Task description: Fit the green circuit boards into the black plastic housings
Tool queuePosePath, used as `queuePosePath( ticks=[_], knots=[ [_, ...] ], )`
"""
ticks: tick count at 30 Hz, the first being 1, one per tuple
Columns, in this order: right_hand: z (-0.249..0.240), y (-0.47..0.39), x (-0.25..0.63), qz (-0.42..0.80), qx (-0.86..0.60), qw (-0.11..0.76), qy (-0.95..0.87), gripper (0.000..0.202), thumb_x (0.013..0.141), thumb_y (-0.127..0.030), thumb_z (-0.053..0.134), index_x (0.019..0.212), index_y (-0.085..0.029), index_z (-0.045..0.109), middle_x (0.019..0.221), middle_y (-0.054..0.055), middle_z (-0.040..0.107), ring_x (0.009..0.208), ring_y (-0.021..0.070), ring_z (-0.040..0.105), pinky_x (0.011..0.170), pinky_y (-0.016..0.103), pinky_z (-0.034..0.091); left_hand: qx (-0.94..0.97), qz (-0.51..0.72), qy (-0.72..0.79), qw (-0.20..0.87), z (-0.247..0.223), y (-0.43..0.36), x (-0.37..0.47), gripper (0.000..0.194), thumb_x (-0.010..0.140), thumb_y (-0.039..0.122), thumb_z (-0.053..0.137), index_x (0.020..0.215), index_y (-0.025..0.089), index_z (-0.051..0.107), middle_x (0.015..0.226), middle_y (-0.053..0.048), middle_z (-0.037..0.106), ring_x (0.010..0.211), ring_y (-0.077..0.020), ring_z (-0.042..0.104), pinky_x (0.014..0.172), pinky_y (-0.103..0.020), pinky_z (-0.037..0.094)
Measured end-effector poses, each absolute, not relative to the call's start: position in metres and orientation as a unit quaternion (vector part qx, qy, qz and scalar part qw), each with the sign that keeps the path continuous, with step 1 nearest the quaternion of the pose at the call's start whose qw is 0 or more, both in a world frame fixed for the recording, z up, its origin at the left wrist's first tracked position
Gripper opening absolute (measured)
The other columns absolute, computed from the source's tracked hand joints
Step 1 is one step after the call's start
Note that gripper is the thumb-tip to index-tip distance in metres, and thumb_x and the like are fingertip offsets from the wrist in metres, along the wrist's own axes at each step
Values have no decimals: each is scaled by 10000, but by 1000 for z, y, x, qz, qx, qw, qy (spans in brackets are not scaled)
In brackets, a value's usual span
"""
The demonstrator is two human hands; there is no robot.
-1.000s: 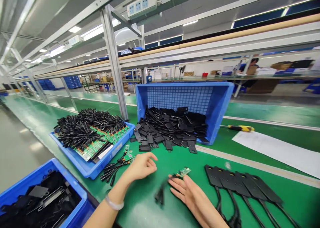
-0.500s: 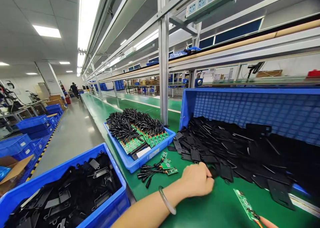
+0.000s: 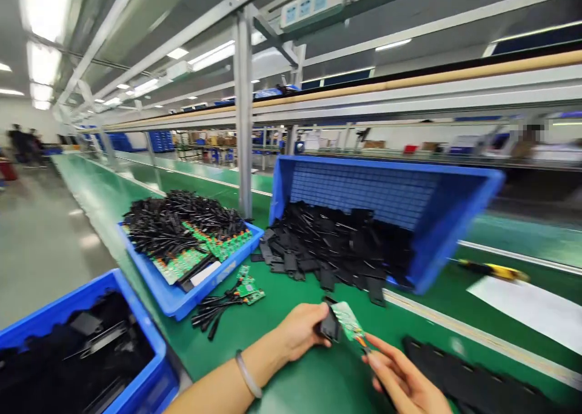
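My left hand (image 3: pixel 302 332), a bangle on its wrist, is closed on a small black plastic case (image 3: pixel 330 323). In my right hand (image 3: pixel 395 371) the fingers pinch the wired end of a green circuit board (image 3: pixel 347 319), whose cable runs down into the palm. The board's far end is right beside the case; whether they touch I cannot tell. Several loose boards with black cables (image 3: pixel 231 299) lie left of my hands. Behind them a tilted blue crate (image 3: pixel 386 165) spills a heap of black plastic pieces (image 3: pixel 336 241) onto the green bench (image 3: pixel 291 396).
A blue tray (image 3: pixel 182 308) of cabled boards stands at the left, and a blue bin (image 3: pixel 150 341) of black parts is lower left. Black cases (image 3: pixel 473 371) lie in a row at lower right. A yellow-handled tool (image 3: pixel 495 270) and white paper (image 3: pixel 531 311) are further right.
My left hand has come back from the heap with a black case. My right hand has come further into view, bringing the board beside the case. The view has turned right.
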State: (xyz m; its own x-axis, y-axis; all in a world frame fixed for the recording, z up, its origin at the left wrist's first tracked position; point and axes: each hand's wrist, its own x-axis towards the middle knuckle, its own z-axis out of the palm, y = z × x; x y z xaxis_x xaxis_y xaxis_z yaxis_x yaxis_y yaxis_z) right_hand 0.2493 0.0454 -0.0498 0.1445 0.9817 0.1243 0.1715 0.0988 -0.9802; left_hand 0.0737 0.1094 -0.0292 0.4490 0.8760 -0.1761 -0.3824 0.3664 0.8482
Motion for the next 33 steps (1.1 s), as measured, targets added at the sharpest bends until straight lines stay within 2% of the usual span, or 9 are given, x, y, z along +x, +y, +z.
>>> queuePosePath(
  ticks=[2,4,6,11,18,23,28,33],
  knots=[
    [-38,41,245,362,-555,536,-524,521,666,-595,659,975,-178,704,679,44,673,540,155,594,517,227,518,389,411,300,768,-25,106,72,553,565,483,799,934,103,643,778,-46,622,641,-98,545,548,-202,409],
    [-30,38,240,336,-563,534,-534,480,706,-577,633,962,-180,714,718,52,676,562,157,589,542,238,518,393,425,294,761,-21,104,70,676,564,375,830,1154,188,557,930,-52,640,752,-133,597,648,-243,449],
    [-25,35,235,314,-568,527,-549,438,749,-553,604,959,-185,718,748,57,670,586,162,581,560,248,510,399,428,293,756,-18,101,70,715,580,324,827,1209,214,506,979,-64,642,809,-158,615,708,-282,462],
    [-22,31,231,285,-560,515,-583,400,805,-526,561,965,-194,716,728,51,629,604,173,551,559,258,472,400,413,288,766,-15,95,72,657,585,301,827,1161,199,528,1072,-111,642,872,-191,633,797,-341,468],
    [-25,31,231,262,-551,501,-614,301,845,-438,550,949,-204,707,786,54,618,640,169,558,581,254,461,389,409,254,785,-18,93,73,611,629,263,805,1172,212,529,1096,-100,640,939,-208,635,895,-414,452],
    [-27,30,227,278,-564,492,-602,289,837,-446,560,924,-181,635,737,36,605,615,156,562,579,252,470,391,430,274,766,-22,91,79,427,724,389,716,1044,158,554,1035,-119,672,918,-226,651,826,-382,487],
    [-31,32,223,337,-567,494,-567,299,796,-484,596,834,-196,525,684,3,584,559,136,551,526,235,451,407,453,333,720,-19,90,85,439,691,442,721,956,140,545,919,-104,703,837,-216,671,754,-332,509],
    [-29,32,221,386,-581,411,-586,345,832,-488,517,664,-187,519,525,-26,529,463,119,507,470,219,372,440,478,344,678,-16,89,86,385,706,436,703,903,144,548,854,-86,713,786,-205,677,743,-321,515]
  ],
)
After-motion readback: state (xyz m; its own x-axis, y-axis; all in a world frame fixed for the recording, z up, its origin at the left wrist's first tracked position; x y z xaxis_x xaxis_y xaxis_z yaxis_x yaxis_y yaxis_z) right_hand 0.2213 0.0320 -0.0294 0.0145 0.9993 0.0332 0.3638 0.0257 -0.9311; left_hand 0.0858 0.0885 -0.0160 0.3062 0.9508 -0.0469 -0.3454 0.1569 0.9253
